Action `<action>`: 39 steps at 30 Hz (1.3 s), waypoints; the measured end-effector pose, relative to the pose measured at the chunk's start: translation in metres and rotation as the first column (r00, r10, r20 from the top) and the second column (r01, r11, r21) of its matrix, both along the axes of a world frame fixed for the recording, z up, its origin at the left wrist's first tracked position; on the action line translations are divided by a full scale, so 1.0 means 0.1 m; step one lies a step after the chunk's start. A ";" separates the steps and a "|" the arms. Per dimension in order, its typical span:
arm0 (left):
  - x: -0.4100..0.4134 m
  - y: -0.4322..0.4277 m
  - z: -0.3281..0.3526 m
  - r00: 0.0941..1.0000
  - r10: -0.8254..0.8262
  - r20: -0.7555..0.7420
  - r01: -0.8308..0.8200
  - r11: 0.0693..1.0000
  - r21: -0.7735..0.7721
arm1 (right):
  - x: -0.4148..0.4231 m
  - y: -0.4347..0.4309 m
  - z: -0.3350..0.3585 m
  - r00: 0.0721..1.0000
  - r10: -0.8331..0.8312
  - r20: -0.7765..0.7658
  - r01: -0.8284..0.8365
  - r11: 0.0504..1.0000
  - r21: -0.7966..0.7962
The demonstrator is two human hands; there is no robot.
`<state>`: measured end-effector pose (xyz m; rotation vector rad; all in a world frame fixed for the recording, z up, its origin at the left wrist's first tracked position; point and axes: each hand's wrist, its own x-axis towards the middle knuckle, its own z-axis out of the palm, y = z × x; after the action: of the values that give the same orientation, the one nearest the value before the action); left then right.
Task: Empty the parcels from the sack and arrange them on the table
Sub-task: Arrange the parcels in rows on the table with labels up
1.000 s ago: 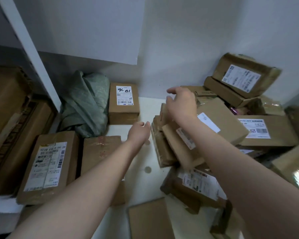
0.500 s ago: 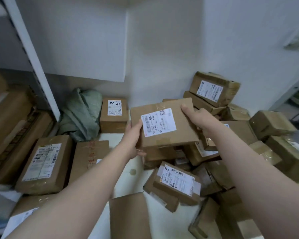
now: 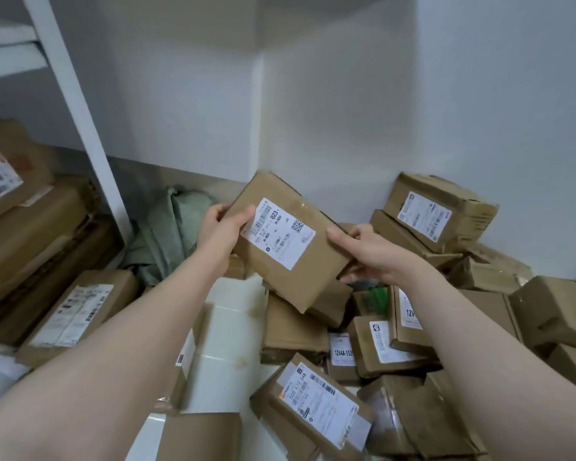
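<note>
Cardboard fills most of what we see. We hold one brown parcel (image 3: 286,241) up in the air above the white worktop (image 3: 228,331), tilted so that its white shipping label (image 3: 277,233) faces us. Our left hand (image 3: 221,227) is closed on the parcel's upper left edge, thumb lying across the front beside the label and the other fingers behind it. Our right hand (image 3: 369,252) pinches the parcel's right edge, thumb on the front face and fingers curled underneath. The parcel touches nothing but our two hands.

Below and to the right of it, a loose pile of parcels (image 3: 396,331) lies heaped on the worktop against the wall, several with labels facing up; one labelled box (image 3: 438,212) sits on top at the back. To the left, a flat labelled parcel (image 3: 77,311) lies on the worktop, beside larger cartons (image 3: 37,241) stacked behind a white shelf post (image 3: 80,104). The grey-green sack (image 3: 177,234) is crumpled in the back corner, behind our left hand.
</note>
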<state>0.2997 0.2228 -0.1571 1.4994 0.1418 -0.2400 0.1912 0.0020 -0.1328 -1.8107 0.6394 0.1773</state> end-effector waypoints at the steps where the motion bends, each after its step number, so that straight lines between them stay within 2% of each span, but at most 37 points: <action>1: 0.06 -0.03 0.03 0.999 0.007 0.042 -0.007 1.000 0.017 | 0.02 -0.01 -0.05 1.000 0.008 -0.015 -0.008 1.000 0.012; 4: 0.27 -0.17 0.13 0.983 0.039 0.181 -0.048 0.998 0.049 | 0.13 -0.09 -0.16 1.000 -0.003 0.003 0.002 0.993 0.120; 7: 0.47 -0.43 0.15 0.991 0.060 0.124 -0.049 0.995 -0.089 | 0.30 -0.17 -0.23 0.967 -0.208 0.148 0.147 0.927 0.344; 9: 0.56 -0.66 0.02 0.997 -0.055 0.059 0.064 0.984 -0.165 | 0.47 -0.20 -0.30 0.918 -0.328 0.225 0.235 0.903 0.359; 11: 0.62 -0.83 -0.24 0.977 -0.190 0.101 0.202 0.971 -0.126 | 0.66 -0.23 -0.38 0.890 -0.386 0.241 0.297 0.894 0.336; 14: 0.75 -0.88 -0.61 0.963 -0.246 0.112 0.255 0.964 -0.070 | 0.90 -0.29 -0.59 0.905 -0.380 0.191 0.306 0.893 0.330; 21: 0.86 -0.77 -1.12 0.982 -0.188 0.014 0.186 0.978 0.095 | 1.23 -0.20 -1.38 0.961 -0.274 -0.033 0.276 0.950 0.146; 25: 0.86 -0.79 -1.51 0.985 -0.166 -0.041 0.170 0.940 0.295 | 1.26 -0.14 -1.72 0.948 -0.282 -0.147 0.290 0.957 0.034; 28: 0.77 -0.78 -1.70 0.986 -0.119 -0.117 0.155 0.912 0.380 | 1.25 -0.09 -1.81 0.955 -0.252 -0.158 0.232 0.963 -0.135; 31: 0.72 -0.75 -1.77 0.989 -0.065 -0.131 0.112 0.913 0.391 | 1.34 -0.05 -1.81 0.967 -0.184 -0.174 0.156 0.974 -0.165; 34: 0.72 -0.74 -1.79 0.994 -0.038 -0.103 0.074 0.924 0.375 | 1.40 0.02 -1.79 0.976 -0.107 -0.191 0.055 0.963 -0.262; 37: 0.69 -0.69 -1.74 0.997 -0.022 -0.080 0.055 0.896 0.440 | 1.31 0.05 -1.76 0.981 -0.165 -0.100 0.122 0.932 -0.341; 39: 0.62 -0.62 -1.73 0.996 -0.020 -0.084 0.058 0.870 0.490 | 1.19 0.03 -1.71 0.987 -0.157 -0.043 0.121 0.883 -0.453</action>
<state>0.3614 0.1612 -0.3301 2.0060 0.2477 -0.3095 0.3103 0.0054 -0.3033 -2.1995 0.9224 -0.0007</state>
